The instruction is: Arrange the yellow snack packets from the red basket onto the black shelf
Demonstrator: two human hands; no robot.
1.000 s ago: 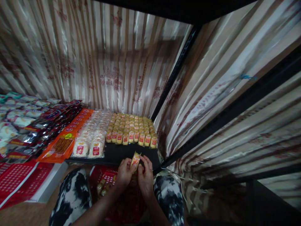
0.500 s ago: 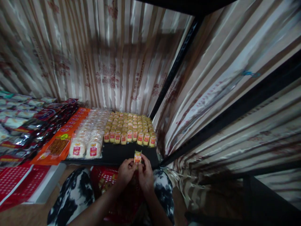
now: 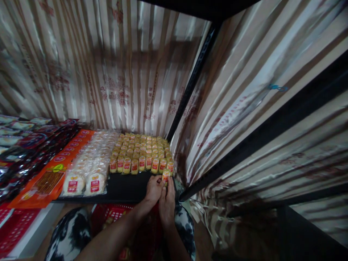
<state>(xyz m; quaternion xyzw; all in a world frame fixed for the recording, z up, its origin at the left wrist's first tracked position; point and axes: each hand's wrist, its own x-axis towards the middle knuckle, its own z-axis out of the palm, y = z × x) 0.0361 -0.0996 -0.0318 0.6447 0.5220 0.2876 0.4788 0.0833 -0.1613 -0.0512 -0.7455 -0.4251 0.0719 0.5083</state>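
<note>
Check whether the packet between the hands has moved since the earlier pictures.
Yes: the held packet has moved right and forward, toward the right end of the front row of packets on the black shelf.

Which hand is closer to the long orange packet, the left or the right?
Left. The left hand is to the right of the orange packet, past the white packs; the right hand is just beyond the left one, farther away.
</note>
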